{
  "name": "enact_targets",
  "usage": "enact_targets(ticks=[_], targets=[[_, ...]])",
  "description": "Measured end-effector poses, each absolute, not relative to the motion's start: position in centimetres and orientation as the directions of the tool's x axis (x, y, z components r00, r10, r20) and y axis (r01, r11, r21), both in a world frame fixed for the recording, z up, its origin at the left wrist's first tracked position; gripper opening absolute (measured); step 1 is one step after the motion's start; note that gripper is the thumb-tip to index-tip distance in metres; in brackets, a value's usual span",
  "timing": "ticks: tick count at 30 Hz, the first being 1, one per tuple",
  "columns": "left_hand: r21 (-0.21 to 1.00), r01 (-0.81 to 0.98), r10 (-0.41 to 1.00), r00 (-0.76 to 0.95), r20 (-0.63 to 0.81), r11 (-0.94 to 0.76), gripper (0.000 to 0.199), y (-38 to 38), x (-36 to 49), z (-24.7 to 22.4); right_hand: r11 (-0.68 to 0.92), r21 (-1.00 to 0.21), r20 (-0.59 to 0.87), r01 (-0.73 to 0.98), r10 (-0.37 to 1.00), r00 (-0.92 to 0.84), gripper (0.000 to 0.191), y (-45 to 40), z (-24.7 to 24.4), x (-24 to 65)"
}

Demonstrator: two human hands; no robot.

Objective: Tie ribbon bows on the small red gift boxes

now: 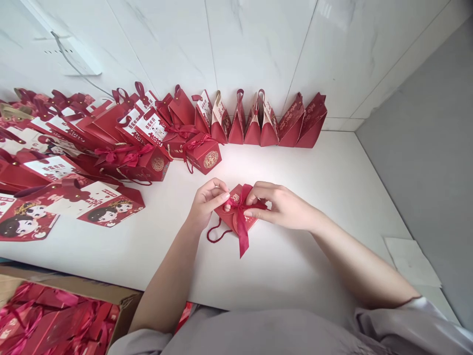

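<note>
A small red gift box [253, 223] lies on the white table [281, 276] between my hands. Across its top runs a dark pink ribbon [242, 231] tied in a bow, one tail hanging toward me. My left hand [211, 199] pinches the bow's left side between thumb and fingers. At the bow's right side, my right hand [277, 204] has its thumb and curled fingers closed on the ribbon. A twisted red cord handle [219, 240] loops out at the box's left, resting on the table.
Red boxes with ribbons [205, 155] and many printed gift bags [107, 204] crowd the left. More bags [269, 128] line the tiled wall. A cardboard carton [127, 305] holds red boxes at lower left. White paper [412, 261] lies at right.
</note>
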State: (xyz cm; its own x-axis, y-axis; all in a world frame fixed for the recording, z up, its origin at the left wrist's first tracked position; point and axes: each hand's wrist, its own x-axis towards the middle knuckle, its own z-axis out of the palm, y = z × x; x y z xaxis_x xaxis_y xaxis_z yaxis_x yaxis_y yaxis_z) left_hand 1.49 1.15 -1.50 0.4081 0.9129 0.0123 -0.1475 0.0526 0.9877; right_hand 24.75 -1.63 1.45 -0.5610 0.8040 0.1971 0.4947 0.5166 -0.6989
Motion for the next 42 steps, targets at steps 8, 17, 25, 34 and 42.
enact_targets(ticks=[8,17,25,34,42], targets=[[0.982,-0.179,0.954,0.299,-0.008,0.065,0.015,0.8,2.4,-1.7,0.596,-0.68,0.323,0.427,0.767,-0.555,0.01,-1.6,0.1,24.0],[0.982,-0.178,0.966,0.259,-0.021,0.069,0.019,0.8,2.6,-1.9,0.806,-0.394,0.427,0.442,0.586,-0.689,0.022,-1.1,0.0,24.6],[0.99,-0.137,0.957,0.291,0.0,0.041,0.018,0.7,2.8,-1.7,0.822,-0.441,0.379,0.36,0.534,-0.755,0.018,-0.9,1.2,25.9],[0.981,-0.186,0.938,0.346,0.016,0.051,0.015,0.6,2.6,-1.8,0.707,-0.525,0.319,0.474,0.68,-0.66,0.016,-1.4,1.0,24.7],[0.997,-0.07,0.955,0.293,0.048,-0.028,0.018,0.1,3.3,-2.1,0.809,-0.279,0.379,0.518,0.588,-0.714,0.024,-2.2,0.5,24.4]])
